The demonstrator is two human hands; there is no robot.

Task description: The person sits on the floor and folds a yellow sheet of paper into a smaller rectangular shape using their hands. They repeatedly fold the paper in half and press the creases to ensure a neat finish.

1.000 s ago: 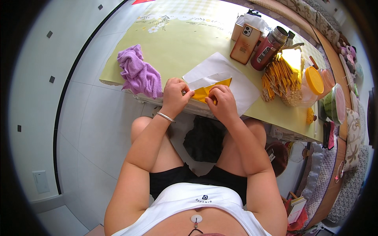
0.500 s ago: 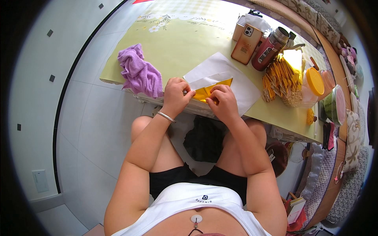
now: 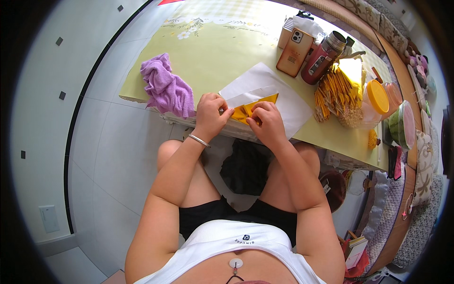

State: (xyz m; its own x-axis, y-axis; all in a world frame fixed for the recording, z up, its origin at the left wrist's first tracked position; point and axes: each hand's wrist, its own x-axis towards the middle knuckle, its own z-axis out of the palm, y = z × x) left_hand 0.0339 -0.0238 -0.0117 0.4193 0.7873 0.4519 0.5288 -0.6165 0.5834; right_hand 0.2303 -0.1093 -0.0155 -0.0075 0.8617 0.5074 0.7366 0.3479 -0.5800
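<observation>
Between my hands a piece of shiny gold paper (image 3: 242, 113) lies near the table's front edge, folded to a slanting, pointed shape. White paper sheets (image 3: 288, 108) are spread beneath and behind it. My left hand (image 3: 212, 112) pinches the gold paper's left end between thumb and finger. On its right part, my right hand (image 3: 266, 120) has thumb and fingers closed on the lower edge. The fingertips partly cover the fold, so its exact layers are hidden. A silver bangle (image 3: 199, 140) circles my left wrist.
A purple cloth (image 3: 168, 87) lies at the table's left. To the right stand an upright phone (image 3: 294, 53), a dark red thermos (image 3: 322, 59), a bundle of folded gold paper pieces (image 3: 338, 92) and a yellow-lidded jar (image 3: 377, 97). A black bag (image 3: 245, 168) sits below the table.
Both hands stay almost where they were. The gold paper looks slightly more creased between my fingertips, and my right fingers have shifted very slightly left.
</observation>
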